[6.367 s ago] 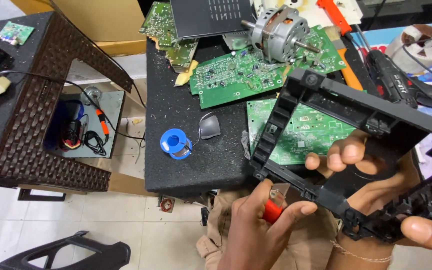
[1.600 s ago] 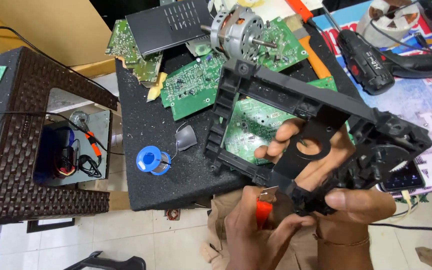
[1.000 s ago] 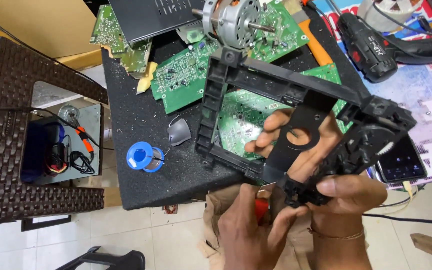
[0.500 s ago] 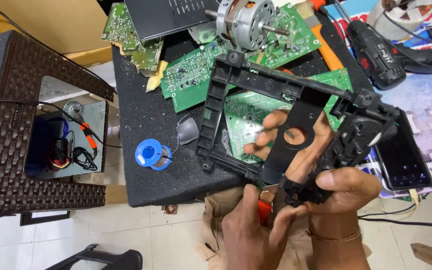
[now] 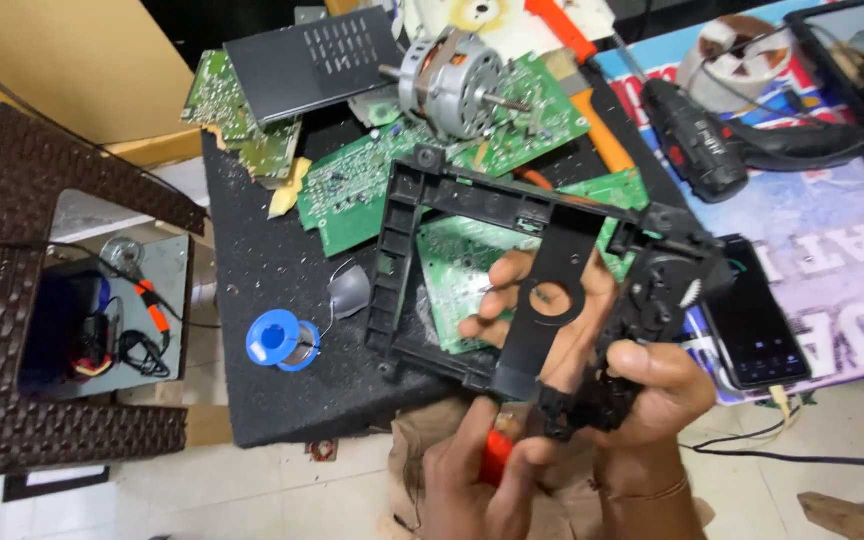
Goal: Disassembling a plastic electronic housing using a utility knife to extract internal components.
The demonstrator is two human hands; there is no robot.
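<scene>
At the far left stands a brown woven stool (image 5: 12, 300) with cables and a small tool on its lower shelf. On the black desk (image 5: 252, 300) beside it lie a blue solder spool (image 5: 280, 340), several green circuit boards (image 5: 352, 190), a dark perforated panel (image 5: 312, 65) and a grey electric motor (image 5: 450, 80).

The left hand (image 5: 477, 480) sits low at centre, its fingers clamped on a red-handled screwdriver (image 5: 497, 458); the tip appears to meet the lower edge of the frame, though the contact point is hidden. The black plastic frame (image 5: 512, 260) is held tilted above the desk edge, over one circuit board. The right hand (image 5: 642, 390) grips the frame's right end, fingers closed around the gear housing, some fingers showing through the opening.

Judged from this, the frame is already stripped of its boards, and a fastening at the lower edge remains. Further right lie a black phone (image 5: 752, 320) and a black drill (image 5: 722, 140).
</scene>
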